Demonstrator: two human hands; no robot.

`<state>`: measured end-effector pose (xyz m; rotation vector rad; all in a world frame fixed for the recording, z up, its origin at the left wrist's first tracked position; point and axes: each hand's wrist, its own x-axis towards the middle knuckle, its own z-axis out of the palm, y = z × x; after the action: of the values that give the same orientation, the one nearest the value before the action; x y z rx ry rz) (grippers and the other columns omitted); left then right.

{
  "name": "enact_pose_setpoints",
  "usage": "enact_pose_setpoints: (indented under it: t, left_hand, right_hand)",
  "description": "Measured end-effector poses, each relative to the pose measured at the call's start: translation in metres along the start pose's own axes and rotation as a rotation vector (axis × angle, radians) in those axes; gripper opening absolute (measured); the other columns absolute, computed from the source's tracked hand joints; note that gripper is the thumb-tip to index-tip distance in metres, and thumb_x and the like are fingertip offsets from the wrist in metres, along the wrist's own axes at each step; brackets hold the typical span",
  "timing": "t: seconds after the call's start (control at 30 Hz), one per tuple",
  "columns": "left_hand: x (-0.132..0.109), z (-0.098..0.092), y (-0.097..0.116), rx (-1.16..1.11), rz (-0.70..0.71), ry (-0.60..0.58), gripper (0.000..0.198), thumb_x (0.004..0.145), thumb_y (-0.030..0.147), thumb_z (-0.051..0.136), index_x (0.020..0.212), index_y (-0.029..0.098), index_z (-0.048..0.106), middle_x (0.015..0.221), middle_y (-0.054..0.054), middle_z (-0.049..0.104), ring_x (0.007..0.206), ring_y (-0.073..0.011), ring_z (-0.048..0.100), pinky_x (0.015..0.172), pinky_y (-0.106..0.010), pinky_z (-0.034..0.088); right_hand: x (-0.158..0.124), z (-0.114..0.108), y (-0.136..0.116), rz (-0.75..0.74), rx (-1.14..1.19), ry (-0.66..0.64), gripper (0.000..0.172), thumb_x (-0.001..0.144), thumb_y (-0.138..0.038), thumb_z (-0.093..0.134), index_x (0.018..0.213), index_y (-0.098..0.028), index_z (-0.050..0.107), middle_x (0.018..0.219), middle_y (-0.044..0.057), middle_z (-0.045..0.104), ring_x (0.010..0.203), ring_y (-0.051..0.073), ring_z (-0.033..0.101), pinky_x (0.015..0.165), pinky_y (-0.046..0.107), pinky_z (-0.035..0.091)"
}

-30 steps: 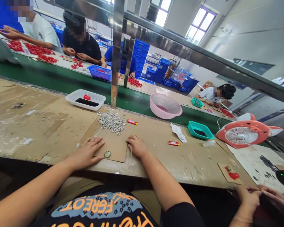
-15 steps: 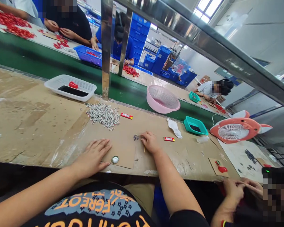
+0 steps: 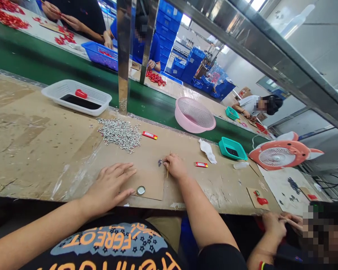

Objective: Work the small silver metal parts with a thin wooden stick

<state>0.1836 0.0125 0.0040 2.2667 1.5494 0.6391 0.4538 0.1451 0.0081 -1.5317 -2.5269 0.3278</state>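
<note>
My left hand (image 3: 112,183) lies flat with its fingers spread on a square of cardboard (image 3: 153,183), its thumb close to a bottle cap (image 3: 141,191) that rests with its hollow side up. My right hand (image 3: 175,165) is closed around a thin wooden stick (image 3: 168,171), which points down toward the table. Right at its fingertips sits a little cluster of small dark metallic pieces (image 3: 159,162). A heap of small silvery-white pieces (image 3: 119,134) is spread farther back on the left. Beside that heap lies a narrow red packet (image 3: 150,135).
Behind are a white basket (image 3: 49,92) with a red piece, a pink strainer (image 3: 195,125) and a green tray (image 3: 233,155). Another red packet (image 3: 201,164) and white tissue (image 3: 207,151) lie rightward. A metal post (image 3: 124,56) rises behind. A co-worker's hands (image 3: 276,225) are at right, near a fan (image 3: 278,156).
My right hand has shifted slightly left and away from me, with the stick, to the edge of the dark pieces. My left hand stays spread on the cardboard. The camera view has tilted a little.
</note>
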Motion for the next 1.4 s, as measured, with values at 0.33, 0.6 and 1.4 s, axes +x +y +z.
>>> enact_pose_setpoints:
  t: [0.33, 0.6, 1.4]
  left_hand:
    - [0.014, -0.017, 0.034, -1.402, -0.46, -0.311, 0.021, 0.084, 0.039, 0.056, 0.088, 0.017, 0.058, 0.081, -0.001, 0.061, 0.071, -0.0119, 0.054, 0.068, -0.022, 0.043]
    - [-0.001, -0.004, 0.032, -1.739, -0.595, -0.395, 0.019, 0.077, 0.027, 0.068, 0.082, 0.015, 0.056, 0.072, 0.0, 0.059, 0.064, -0.0087, 0.054, 0.059, -0.018, 0.041]
    - [-0.017, -0.013, 0.041, -1.829, -0.724, -0.202, 0.014, 0.073, 0.018, 0.072, 0.085, 0.012, 0.067, 0.072, -0.003, 0.063, 0.061, -0.0076, 0.054, 0.057, -0.017, 0.046]
  right_hand:
    - [-0.046, -0.037, -0.096, -0.433, 0.549, -0.11, 0.017, 0.084, -0.011, 0.052, 0.093, -0.021, 0.063, 0.085, 0.002, 0.064, 0.082, 0.012, 0.058, 0.078, 0.025, 0.045]
    - [-0.053, -0.031, -0.114, -0.342, 0.604, -0.149, 0.002, 0.082, -0.018, 0.061, 0.08, -0.019, 0.061, 0.076, 0.0, 0.061, 0.072, 0.011, 0.056, 0.069, 0.022, 0.045]
    - [-0.077, -0.017, -0.132, -0.341, 0.64, 0.056, 0.017, 0.083, -0.022, 0.06, 0.099, -0.02, 0.058, 0.087, 0.003, 0.06, 0.084, 0.015, 0.054, 0.076, 0.03, 0.045]
